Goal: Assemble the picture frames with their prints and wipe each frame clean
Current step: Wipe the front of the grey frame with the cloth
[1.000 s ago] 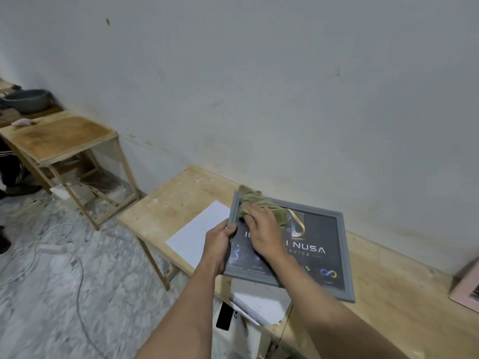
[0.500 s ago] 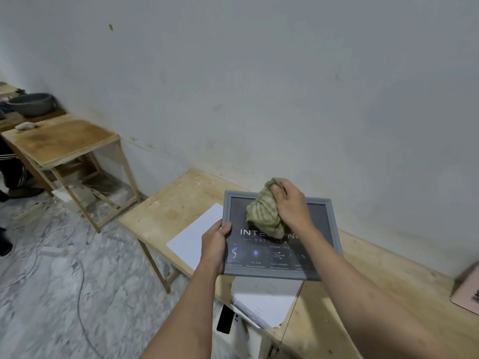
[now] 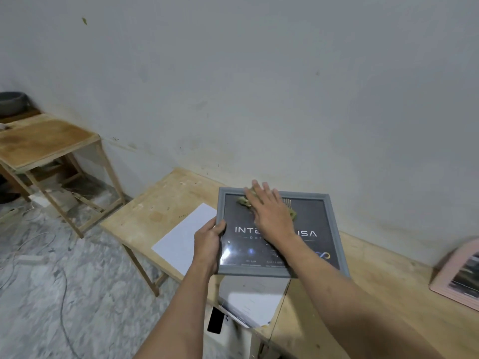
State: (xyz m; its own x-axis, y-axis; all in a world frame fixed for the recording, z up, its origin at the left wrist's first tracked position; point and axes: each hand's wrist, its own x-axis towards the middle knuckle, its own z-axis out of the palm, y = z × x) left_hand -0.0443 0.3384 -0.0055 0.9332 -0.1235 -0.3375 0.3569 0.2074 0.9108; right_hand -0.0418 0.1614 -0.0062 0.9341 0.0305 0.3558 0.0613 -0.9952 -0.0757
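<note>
A grey picture frame [image 3: 334,229] with a dark print behind its glass lies tilted above the wooden table [image 3: 160,203]. My left hand [image 3: 208,242] grips the frame's left edge, thumb on the front. My right hand [image 3: 269,211] lies flat with straight fingers on the upper part of the glass, pressing a green cloth [image 3: 243,202] under the palm. Most of the cloth is hidden beneath that hand; small bits show at both sides.
A white sheet [image 3: 186,237] lies on the table left of the frame. A pink frame [image 3: 456,275] leans at the far right. Papers and a dark phone [image 3: 215,323] sit below the table's front edge. A second wooden table [image 3: 44,141] stands at the left; cables cross the floor.
My right hand has gone from gripping the bunched cloth to lying flat on it, and has moved up toward the frame's top edge. The left hand keeps its hold.
</note>
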